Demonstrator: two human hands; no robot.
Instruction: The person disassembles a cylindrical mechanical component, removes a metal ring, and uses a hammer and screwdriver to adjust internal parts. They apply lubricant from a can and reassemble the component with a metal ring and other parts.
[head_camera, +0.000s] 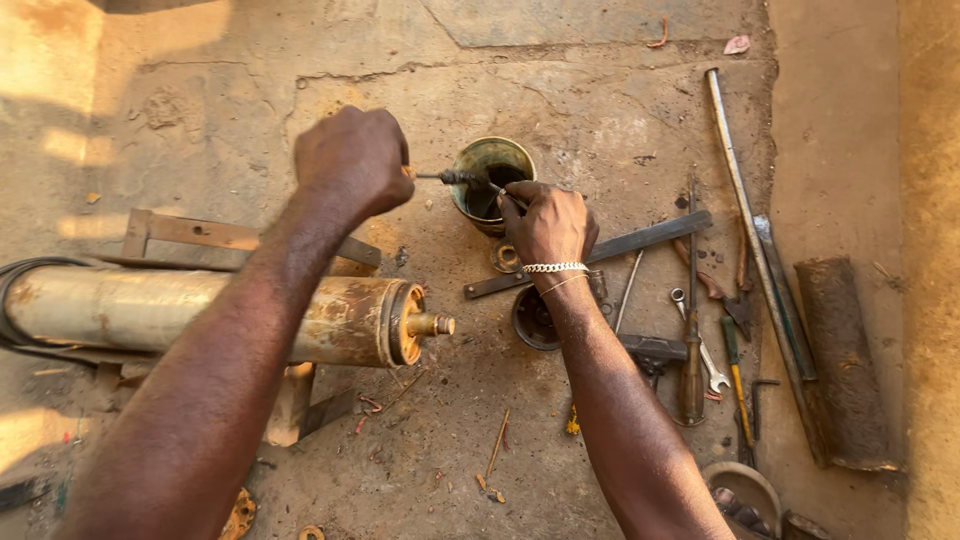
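The left hand (352, 158) is closing in a fist around the handle of a thin screwdriver (460, 179), while the right hand (548, 222) is pinching its tip. Both are hovering over a round metal cup (490, 160) standing on the concrete floor (600, 100), beyond a rusty cylinder (330, 320)

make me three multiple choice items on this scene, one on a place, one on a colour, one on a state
1. Where is the metal cup?
A. on the ground under the hands
B. on top of the cylinder
C. beside the pipe at right

2. What colour is the bracelet?
A. red
B. silver
C. black

3. How does the left hand stand?
A. open flat on the ground
B. closed on the end of a thin rod
C. resting on the cylinder

Answers: 1 A, the cup sits on the ground below the right hand; 2 B, a silver chain at the wrist; 3 B, fist closed on the rod's end.
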